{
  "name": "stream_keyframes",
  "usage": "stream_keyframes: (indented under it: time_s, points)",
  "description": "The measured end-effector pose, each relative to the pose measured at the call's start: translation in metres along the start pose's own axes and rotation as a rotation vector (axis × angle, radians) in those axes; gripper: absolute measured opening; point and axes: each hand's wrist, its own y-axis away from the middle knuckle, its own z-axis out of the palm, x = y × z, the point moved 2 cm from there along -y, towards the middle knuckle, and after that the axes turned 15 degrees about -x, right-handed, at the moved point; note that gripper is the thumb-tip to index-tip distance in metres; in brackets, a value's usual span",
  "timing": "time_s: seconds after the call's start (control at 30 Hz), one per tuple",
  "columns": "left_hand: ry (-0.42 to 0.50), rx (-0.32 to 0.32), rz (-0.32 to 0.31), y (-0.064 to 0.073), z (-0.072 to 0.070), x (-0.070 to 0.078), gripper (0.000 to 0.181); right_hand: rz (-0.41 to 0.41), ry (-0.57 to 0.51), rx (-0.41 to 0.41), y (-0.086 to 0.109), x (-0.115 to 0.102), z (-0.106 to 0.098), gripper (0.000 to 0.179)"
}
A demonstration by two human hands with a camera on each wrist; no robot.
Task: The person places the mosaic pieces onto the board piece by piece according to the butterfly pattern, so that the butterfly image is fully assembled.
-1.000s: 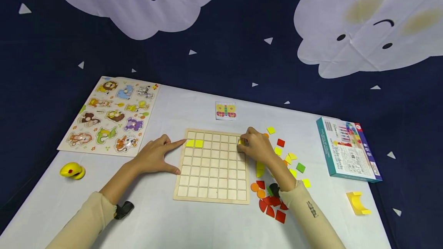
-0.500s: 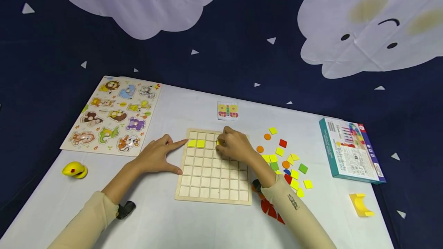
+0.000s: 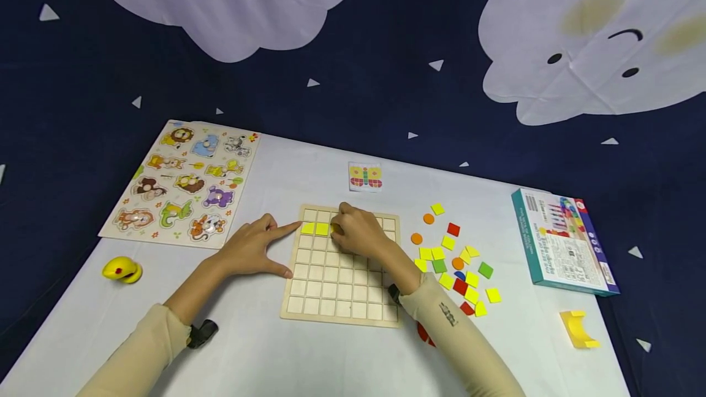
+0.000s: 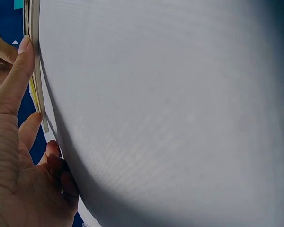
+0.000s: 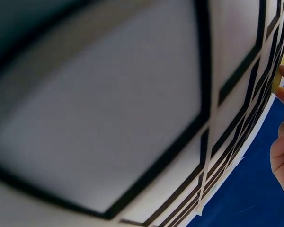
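Note:
A wooden grid board (image 3: pixel 320 306) lies on the white table, with two yellow square tiles (image 3: pixel 315 228) side by side in its second row at the left. Over that row my right hand (image 3: pixel 358 230) pinches another yellow tile (image 5: pixel 276 81) between thumb and finger, right beside the placed pair. My left hand (image 3: pixel 249 249) rests at the board's left edge, forefinger and thumb spread, their tips touching the frame. In the left wrist view the left hand's fingers (image 4: pixel 21 78) lie along the board's side.
Loose yellow, red, green and orange tiles (image 3: pixel 453 229) lie right of the board. A butterfly pattern card (image 3: pixel 365 177) is behind it. An animal knob puzzle (image 3: pixel 182 185) lies at the left, near a yellow toy (image 3: pixel 122 269). A box (image 3: pixel 568 241) and a yellow curved block (image 3: pixel 578 329) are at the right.
My right hand has moved left across the board with the yellow tile, from its right edge to beside the two placed tiles. My left hand has stayed at the left edge.

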Motion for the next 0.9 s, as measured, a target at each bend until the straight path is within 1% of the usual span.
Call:
stream_keyframes:
  time_s: [0.13,0.33,0.47,0.63,0.9]
  points:
    - [0.001,-0.004,-0.004,-0.0005,0.0001,0.0003,0.107,0.000,0.000,0.006,-0.0003,-0.0008,0.0007,0.011]
    - [-0.009,0.008,0.006,-0.0002,-0.0007,0.0007,0.106,0.005,0.007,-0.002,0.0019,-0.0009,0.0014,0.010]
    - [-0.010,0.004,0.005,-0.0009,-0.0004,0.0004,0.106,0.009,0.015,0.013,0.0025,-0.0009,0.0014,0.012]
    - [-0.006,0.001,0.001,-0.0007,-0.0003,0.0004,0.106,0.033,0.025,0.032,0.0035,-0.0004,0.0009,0.011]
    - [-0.003,0.006,0.002,-0.0005,0.0004,-0.0001,0.107,0.028,0.016,0.069,0.0044,-0.0006,0.0003,0.012]
